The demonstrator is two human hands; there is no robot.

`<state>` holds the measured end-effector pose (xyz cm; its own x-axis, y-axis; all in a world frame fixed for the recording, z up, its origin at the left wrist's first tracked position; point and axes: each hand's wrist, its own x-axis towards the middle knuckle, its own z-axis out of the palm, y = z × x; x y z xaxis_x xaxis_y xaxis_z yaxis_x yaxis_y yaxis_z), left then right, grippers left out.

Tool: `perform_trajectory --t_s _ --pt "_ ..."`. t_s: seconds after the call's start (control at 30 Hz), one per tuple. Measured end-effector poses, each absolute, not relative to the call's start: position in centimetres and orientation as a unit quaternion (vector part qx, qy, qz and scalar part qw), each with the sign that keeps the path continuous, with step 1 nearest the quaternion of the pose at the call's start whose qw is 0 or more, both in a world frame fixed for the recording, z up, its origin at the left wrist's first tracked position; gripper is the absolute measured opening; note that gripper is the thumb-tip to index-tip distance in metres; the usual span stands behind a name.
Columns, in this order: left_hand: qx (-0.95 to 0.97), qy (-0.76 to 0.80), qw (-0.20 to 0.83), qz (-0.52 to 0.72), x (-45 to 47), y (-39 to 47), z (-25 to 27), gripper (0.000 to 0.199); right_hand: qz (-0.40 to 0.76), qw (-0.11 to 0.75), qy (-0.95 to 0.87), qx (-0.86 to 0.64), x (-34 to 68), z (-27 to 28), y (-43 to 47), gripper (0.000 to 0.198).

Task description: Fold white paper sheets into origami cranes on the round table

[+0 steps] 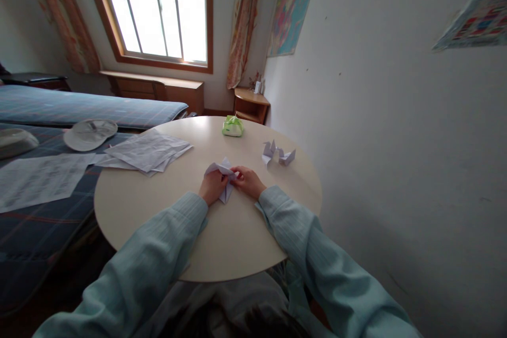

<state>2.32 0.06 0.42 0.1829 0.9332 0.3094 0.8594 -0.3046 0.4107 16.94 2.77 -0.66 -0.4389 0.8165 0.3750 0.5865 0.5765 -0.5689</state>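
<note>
At full width, a round, cream-coloured, smooth-topped desk [241,237], read here as a dial with twelve at the far edge. Between ten and eleven o'clock, a loose, overlapping stack of thin whitish paper sheets [148,150], fanned out unevenly to the rim.

Near the hub of the dial, slightly toward one o'clock, a creased, angular, many-layered piece of folded white paper [224,167], faintly lavender in the shade. Broad flap spread toward ten o'clock, short peak up toward twelve, narrow tapered point down toward six between the wrists; middle layers partly hidden by fingers.

On its three o'clock side, the right hand [248,181], pinching the paper's edge between thumb and fingertips. On its eight o'clock side, the left hand [214,187], curled closely around the paper, fingers bent inward.

Just past twelve, a soft, bright green-and-white packet [232,128]. Smallest, between one and two o'clock, two sharp-pointed folded white paper figures [269,152], just beside each other, standing with crisp, upturned tips.
</note>
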Motion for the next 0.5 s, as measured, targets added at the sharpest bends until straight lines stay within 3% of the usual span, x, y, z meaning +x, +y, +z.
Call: perform_trajectory --t_s 0.5 --pt "0.76 0.587 0.052 0.273 2.19 0.26 -0.11 0.022 0.185 0.321 -0.828 -0.421 16.9 -0.71 2.83 0.03"
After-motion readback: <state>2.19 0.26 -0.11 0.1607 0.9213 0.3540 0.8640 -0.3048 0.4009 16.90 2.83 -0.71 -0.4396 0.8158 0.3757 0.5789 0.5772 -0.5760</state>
